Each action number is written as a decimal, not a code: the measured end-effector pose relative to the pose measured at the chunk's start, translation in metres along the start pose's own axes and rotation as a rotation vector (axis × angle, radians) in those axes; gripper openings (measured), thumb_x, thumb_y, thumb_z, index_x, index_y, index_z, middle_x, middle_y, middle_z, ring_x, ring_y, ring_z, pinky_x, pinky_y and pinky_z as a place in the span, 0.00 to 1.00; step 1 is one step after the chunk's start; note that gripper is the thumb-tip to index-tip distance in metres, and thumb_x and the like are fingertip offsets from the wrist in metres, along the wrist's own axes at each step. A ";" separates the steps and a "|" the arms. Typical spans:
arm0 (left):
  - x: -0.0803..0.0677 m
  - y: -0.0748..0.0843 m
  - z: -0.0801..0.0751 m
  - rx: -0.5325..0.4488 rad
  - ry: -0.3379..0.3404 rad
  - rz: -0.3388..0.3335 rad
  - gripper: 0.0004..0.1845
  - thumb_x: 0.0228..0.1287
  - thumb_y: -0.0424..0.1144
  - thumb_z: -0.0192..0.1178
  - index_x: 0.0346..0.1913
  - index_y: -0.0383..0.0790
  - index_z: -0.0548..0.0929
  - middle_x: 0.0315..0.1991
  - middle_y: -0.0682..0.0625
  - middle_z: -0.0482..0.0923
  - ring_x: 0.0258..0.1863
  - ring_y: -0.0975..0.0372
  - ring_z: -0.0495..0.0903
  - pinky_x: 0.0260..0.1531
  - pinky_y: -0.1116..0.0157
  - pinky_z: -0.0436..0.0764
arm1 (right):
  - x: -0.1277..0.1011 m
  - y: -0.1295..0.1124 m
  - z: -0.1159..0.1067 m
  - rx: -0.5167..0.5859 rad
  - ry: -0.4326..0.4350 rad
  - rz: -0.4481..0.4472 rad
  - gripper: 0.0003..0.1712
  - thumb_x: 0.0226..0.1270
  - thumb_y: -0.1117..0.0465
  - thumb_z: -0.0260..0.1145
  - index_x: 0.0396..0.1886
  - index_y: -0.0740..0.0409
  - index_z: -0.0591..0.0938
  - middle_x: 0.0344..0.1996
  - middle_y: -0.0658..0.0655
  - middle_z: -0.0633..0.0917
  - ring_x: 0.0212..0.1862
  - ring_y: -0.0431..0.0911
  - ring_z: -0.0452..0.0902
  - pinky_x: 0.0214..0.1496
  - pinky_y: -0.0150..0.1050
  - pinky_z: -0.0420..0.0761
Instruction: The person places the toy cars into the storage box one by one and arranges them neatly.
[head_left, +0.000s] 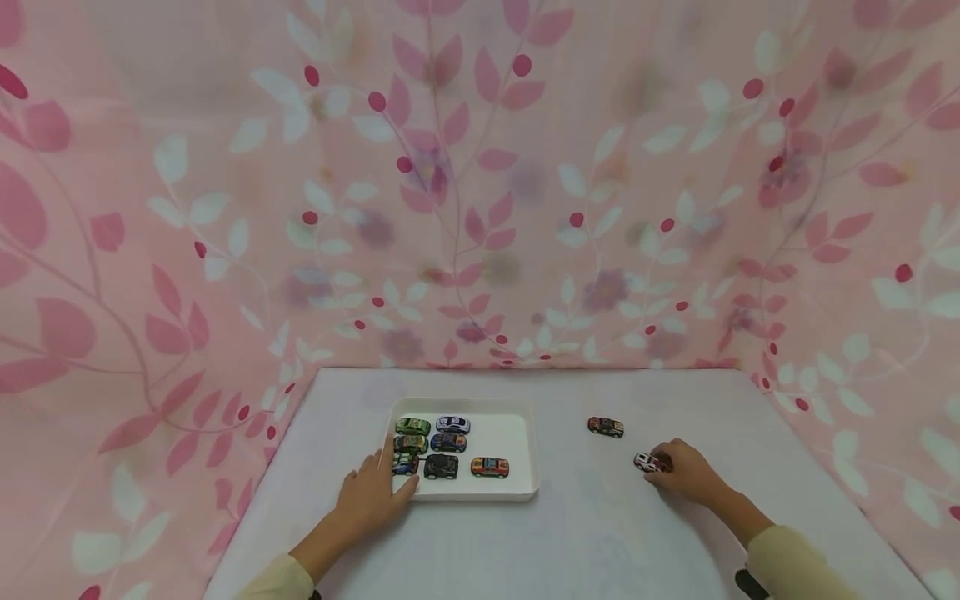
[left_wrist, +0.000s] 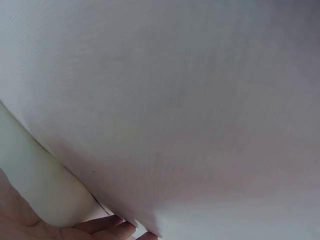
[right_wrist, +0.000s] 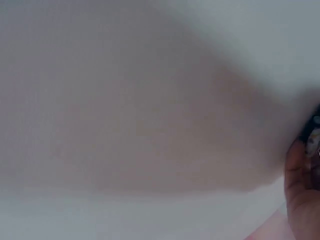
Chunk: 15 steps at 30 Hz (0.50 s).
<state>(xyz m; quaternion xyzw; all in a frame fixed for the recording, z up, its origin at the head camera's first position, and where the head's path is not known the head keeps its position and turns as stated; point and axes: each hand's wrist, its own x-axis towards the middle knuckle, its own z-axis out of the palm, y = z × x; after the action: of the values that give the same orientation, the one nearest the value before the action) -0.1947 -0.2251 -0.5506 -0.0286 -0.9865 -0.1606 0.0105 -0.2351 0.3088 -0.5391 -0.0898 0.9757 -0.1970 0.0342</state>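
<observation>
In the head view my left hand [head_left: 367, 497] rests against the front left corner of a white tray [head_left: 517, 437]. Its index finger runs along the tray's left side, and the thumb lies at the front rim. Several toy cars stand in the tray's left part, among them a black one [head_left: 441, 467]; a red and yellow one [head_left: 490, 467] stands apart near the middle. On the right, my right hand [head_left: 688, 473] pinches a white and red toy car [head_left: 647, 462] at the table. The right wrist view shows only part of that hand [right_wrist: 300, 190] at its edge.
A dark orange toy car [head_left: 606, 427] stands on the table right of the tray, beyond my right hand. White cloth [head_left: 570, 542] covers the table. Pink floral curtains [head_left: 480, 208] enclose the back and sides.
</observation>
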 end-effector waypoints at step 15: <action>0.001 0.003 -0.003 -0.002 -0.023 -0.012 0.50 0.65 0.62 0.55 0.76 0.30 0.52 0.66 0.29 0.70 0.66 0.38 0.69 0.59 0.34 0.67 | 0.029 -0.062 -0.012 0.107 0.121 -0.163 0.21 0.57 0.58 0.75 0.50 0.61 0.86 0.30 0.51 0.79 0.31 0.41 0.71 0.30 0.32 0.70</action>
<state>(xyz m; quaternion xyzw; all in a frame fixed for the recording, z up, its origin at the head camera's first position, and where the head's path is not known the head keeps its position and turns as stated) -0.1958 -0.2232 -0.5467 -0.0244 -0.9866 -0.1615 -0.0021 -0.2551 0.2514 -0.5052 -0.1549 0.9536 -0.2558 -0.0360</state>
